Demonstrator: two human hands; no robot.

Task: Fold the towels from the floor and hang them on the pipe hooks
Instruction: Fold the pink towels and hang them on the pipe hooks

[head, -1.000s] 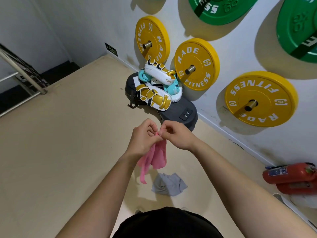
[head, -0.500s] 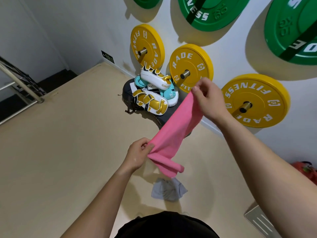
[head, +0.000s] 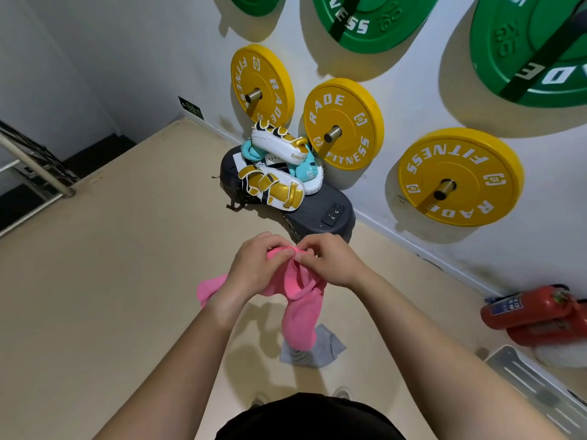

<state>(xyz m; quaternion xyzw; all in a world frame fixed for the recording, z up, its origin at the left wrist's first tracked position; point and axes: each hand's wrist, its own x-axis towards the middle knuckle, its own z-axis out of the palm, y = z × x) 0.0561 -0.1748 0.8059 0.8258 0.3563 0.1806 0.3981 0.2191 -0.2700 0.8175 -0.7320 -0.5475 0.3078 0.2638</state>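
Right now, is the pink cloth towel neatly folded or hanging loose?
Hanging loose, not folded: the pink cloth towel droops in uneven bunches while the left hand and right hand pinch its top together.

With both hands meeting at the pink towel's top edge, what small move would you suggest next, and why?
Probably slide the right hand down to smooth the pink towel, since it and the left hand pinch its top edge together while the cloth hangs bunched.
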